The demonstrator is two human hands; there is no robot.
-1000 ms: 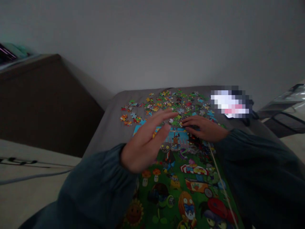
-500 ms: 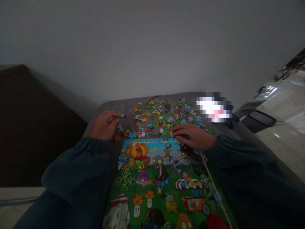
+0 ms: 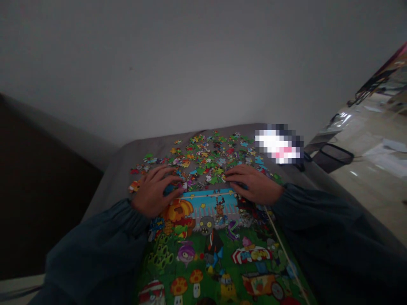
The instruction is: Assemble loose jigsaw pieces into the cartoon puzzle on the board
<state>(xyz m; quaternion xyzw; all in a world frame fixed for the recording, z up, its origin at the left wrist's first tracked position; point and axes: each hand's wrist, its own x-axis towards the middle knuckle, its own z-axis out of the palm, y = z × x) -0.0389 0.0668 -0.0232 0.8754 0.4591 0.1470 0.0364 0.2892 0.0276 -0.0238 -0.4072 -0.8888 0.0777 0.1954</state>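
Observation:
Many loose jigsaw pieces [image 3: 206, 154] lie scattered on a grey cloth surface. Nearer to me is a bright picture board [image 3: 206, 250] with cartoon plants and zombies on it, and a pale strip runs down its right side. My left hand [image 3: 155, 188] rests over the pieces at the board's far left corner, its fingers and thumb apart. Across from it, my right hand [image 3: 254, 183] lies by the far right corner, fingers stretched toward the pieces with a gap between thumb and fingers. No piece shows in either hand, though the fingertips hide what lies under them.
A pixelated bright object [image 3: 280, 144] sits at the back right of the grey cloth [image 3: 111, 178]. Behind stands a pale wall [image 3: 190, 63]. A dark panel [image 3: 38, 199] is at the left, and a shiny tiled floor [image 3: 375, 178] with a dark-framed item [image 3: 337, 154] at the right.
My left hand has moved right and nearer, from the left edge of the pieces to the board's corner, its fingers spreading. My right hand stays about where it was. The view has shifted slightly.

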